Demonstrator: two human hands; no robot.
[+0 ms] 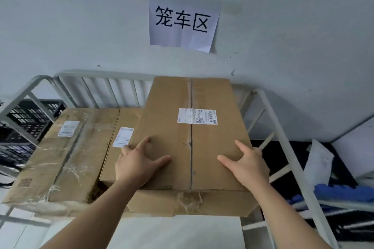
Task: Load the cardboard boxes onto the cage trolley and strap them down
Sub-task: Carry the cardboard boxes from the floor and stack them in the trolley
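Loading step. Top box (190, 127) sits on lower boxes (66, 147) in the trolley (271, 119). Left hand (139, 161) and right hand (247, 166) lie spread on its lid, grasping nothing. Next, likely: square it up, then strap; no strap in sight.

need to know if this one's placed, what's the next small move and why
Probably lift both hands off. The top box lies flat on the lower box inside the rails of the cage trolley, its near end set back from the lower box's front edge. The left hand and right hand only rest on its lid with fingers spread.
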